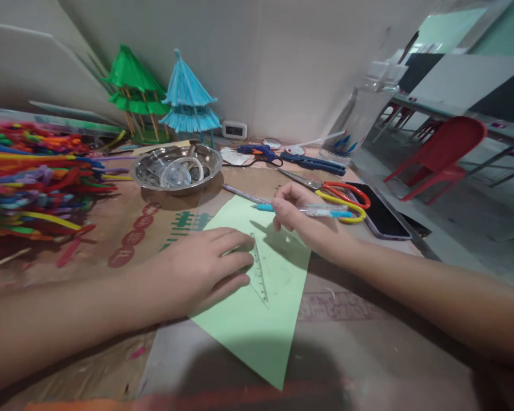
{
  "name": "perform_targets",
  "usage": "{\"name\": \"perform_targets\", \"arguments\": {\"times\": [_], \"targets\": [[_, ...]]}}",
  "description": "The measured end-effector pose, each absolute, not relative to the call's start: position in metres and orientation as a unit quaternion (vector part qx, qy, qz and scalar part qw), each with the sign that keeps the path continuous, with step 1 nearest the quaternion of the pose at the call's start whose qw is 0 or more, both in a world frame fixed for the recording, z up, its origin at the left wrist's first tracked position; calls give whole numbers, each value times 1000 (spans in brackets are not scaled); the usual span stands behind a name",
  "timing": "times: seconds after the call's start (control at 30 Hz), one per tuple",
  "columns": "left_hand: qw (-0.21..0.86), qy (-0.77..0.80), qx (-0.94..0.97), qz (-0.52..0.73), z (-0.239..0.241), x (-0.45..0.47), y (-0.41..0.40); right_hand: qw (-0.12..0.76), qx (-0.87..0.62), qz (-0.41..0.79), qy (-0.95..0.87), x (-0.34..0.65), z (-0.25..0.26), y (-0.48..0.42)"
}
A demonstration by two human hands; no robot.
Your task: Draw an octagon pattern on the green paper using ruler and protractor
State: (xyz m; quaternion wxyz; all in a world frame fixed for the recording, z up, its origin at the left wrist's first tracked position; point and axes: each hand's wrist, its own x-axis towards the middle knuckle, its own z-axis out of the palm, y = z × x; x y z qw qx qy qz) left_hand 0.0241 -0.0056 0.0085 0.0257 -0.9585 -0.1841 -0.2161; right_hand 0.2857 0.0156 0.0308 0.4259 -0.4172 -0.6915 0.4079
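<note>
Fingers of your left hand [205, 268] spread flat, pinning a clear ruler [259, 277] onto green paper [257, 319]; your right hand [295, 214] pinches a pen [308, 211] above the paper.

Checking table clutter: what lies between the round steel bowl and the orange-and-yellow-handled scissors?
In the head view, a slim pale pencil lies on the cardboard between the steel bowl and the scissors, near the green paper's top corner.

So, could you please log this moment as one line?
left hand: flat on ruler | right hand: holding pen above paper | scissors, phone beside right hand
</note>
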Motion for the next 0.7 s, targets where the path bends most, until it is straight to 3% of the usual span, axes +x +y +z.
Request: {"name": "perform_targets", "arguments": {"times": [0.2, 0.4, 0.7], "targets": [[-3, -164, -965, -205, 7, 21, -8, 403, -356, 577, -615, 284, 13, 21], [11, -141, -980, -138, 3, 13, -12, 368, -379, 579, -621, 282, 19, 16], [63, -157, -981, -99, 2, 17, -16, 391, -379, 575, -610, 279, 23, 14]]}}
